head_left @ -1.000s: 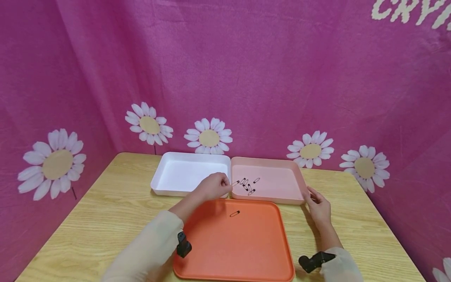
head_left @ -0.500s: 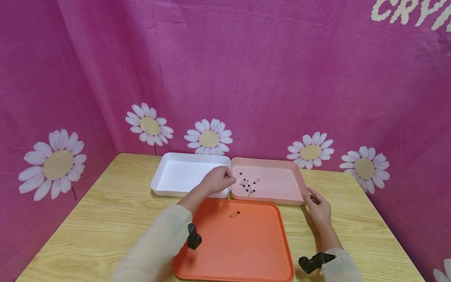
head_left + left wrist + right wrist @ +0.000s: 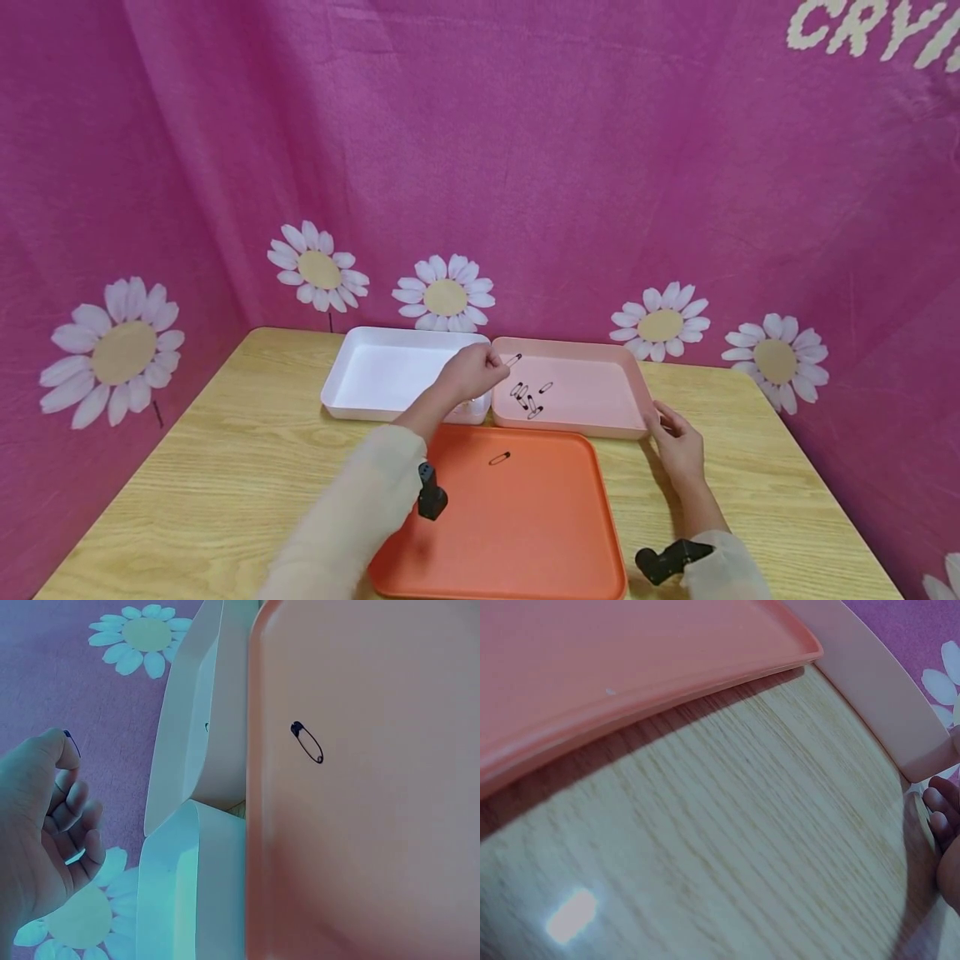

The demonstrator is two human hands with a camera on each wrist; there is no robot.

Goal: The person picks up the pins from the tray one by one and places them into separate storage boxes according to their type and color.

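My left hand (image 3: 471,372) pinches a safety pin (image 3: 514,360) between thumb and fingertip, raised over the left side of the pink tray (image 3: 585,371). In the left wrist view the dark end of that pin (image 3: 72,742) sticks out past the fingertip. Several black-headed safety pins (image 3: 522,393) lie loosely grouped on the pink tray's floor. A single safety pin (image 3: 499,458) rests on the orange tray (image 3: 517,525). At the pink tray's near right corner, my right hand (image 3: 681,450) holds the wall with thumb and fingers; its grip is partly cut off in the right wrist view.
Left of the pink tray, and against it, stands a white tray (image 3: 382,371), partly covered by my left hand. All three trays sit on a wooden table (image 3: 195,467). A magenta cloth (image 3: 525,167) with daisies hangs behind and at the sides.
My left hand has risen in the view and shifted slightly right, carrying the safety pin. My right hand stays at the pink tray's corner, and the other pins lie as before.
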